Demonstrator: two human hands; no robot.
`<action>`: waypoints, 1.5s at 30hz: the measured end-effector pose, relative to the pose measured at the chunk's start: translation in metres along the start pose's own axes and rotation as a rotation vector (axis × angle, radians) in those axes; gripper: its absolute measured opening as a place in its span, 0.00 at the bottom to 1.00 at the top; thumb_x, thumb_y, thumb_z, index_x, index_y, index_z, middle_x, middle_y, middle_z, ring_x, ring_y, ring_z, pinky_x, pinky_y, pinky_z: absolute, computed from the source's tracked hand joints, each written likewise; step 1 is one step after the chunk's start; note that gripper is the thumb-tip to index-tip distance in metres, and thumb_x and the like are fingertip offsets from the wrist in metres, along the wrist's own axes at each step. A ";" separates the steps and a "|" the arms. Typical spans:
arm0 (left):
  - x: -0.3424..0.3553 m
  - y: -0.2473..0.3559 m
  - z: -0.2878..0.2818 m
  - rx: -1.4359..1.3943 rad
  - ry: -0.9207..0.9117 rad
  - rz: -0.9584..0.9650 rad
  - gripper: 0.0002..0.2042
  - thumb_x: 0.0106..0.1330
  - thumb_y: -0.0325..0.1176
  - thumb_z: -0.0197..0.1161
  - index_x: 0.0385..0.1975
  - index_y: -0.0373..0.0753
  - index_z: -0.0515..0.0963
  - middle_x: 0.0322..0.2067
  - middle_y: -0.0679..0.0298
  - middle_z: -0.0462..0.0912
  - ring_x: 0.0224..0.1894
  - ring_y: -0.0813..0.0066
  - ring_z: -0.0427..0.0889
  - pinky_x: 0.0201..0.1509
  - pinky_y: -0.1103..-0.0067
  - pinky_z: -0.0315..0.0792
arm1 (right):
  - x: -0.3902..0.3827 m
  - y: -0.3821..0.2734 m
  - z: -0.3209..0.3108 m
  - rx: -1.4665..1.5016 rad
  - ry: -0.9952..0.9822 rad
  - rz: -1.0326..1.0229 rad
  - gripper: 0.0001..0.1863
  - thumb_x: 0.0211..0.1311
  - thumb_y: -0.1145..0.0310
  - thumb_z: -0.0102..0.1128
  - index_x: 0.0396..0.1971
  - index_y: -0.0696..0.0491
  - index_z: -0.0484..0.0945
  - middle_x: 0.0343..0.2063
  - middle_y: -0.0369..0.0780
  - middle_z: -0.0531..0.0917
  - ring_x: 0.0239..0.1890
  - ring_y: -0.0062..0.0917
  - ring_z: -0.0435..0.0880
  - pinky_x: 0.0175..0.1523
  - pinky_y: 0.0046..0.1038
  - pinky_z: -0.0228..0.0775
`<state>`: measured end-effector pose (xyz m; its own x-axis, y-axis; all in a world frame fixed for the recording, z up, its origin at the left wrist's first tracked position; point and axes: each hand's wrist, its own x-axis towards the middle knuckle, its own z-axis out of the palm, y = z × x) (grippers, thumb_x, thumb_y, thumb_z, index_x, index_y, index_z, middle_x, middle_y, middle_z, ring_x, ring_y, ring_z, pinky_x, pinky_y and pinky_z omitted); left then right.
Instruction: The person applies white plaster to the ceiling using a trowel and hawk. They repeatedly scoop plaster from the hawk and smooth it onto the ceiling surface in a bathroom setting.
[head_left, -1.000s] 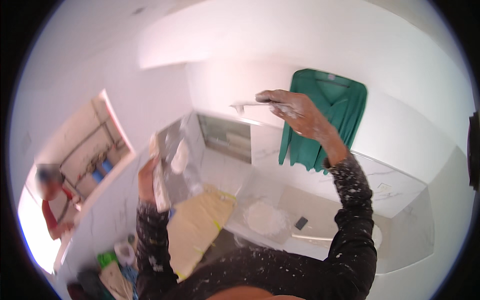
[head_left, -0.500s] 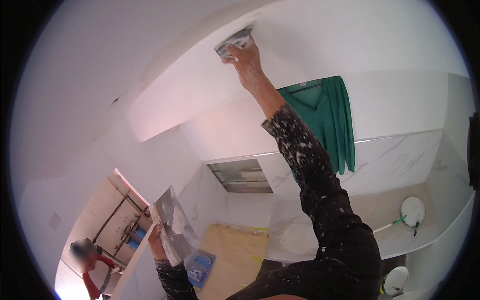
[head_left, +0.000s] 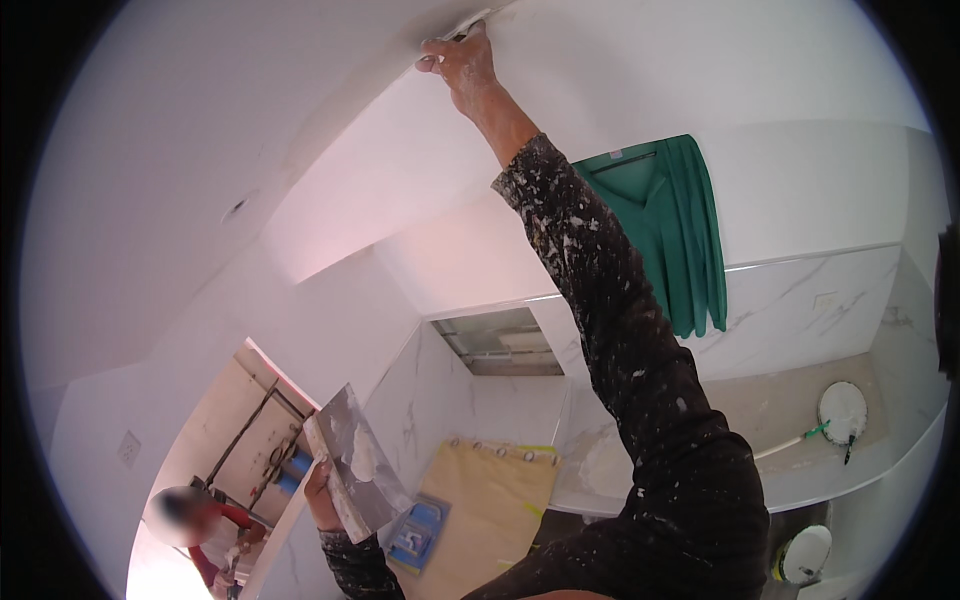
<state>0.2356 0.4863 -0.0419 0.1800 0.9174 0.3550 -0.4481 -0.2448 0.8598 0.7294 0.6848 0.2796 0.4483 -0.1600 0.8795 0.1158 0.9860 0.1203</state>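
Observation:
My right hand (head_left: 464,70) is raised high, its fingers closed round a putty knife (head_left: 470,27) whose blade is seen nearly edge-on. The blade lies at the bend where the white wall (head_left: 560,70) meets the ceiling (head_left: 230,120). Low on the left, my left hand (head_left: 319,500) grips the pale handle side of a plastering trowel (head_left: 388,492). A patch of white putty (head_left: 362,455) sits on its grey face. Splashes of white cover both black sleeves.
A green sweater (head_left: 650,215) hangs on the wall beside my right arm. Below are a tan sheet (head_left: 485,510), a blue package (head_left: 419,535) and white-topped buckets (head_left: 843,412) (head_left: 806,553). Beyond a doorway at lower left stands another person (head_left: 222,540).
My right hand has moved up and slightly left, from the wall surface to the ceiling bend. The putty knife has turned more edge-on. My left hand still holds the trowel, slightly lower in view.

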 end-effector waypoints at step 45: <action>-0.029 -0.045 -0.148 0.137 0.279 -0.045 0.26 0.66 0.39 0.52 0.61 0.30 0.66 0.53 0.52 0.76 0.52 0.58 0.77 0.58 0.66 0.70 | -0.043 -0.025 -0.030 -1.294 0.356 -0.464 0.31 0.71 0.68 0.50 0.67 0.62 0.50 0.53 0.53 0.69 0.60 0.44 0.69 0.61 0.38 0.66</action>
<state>0.1209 0.5172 -0.1447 -0.0591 0.9743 0.2174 -0.3192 -0.2248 0.9206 0.7335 0.6653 0.2249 0.3190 -0.6466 0.6930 0.9416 0.1333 -0.3091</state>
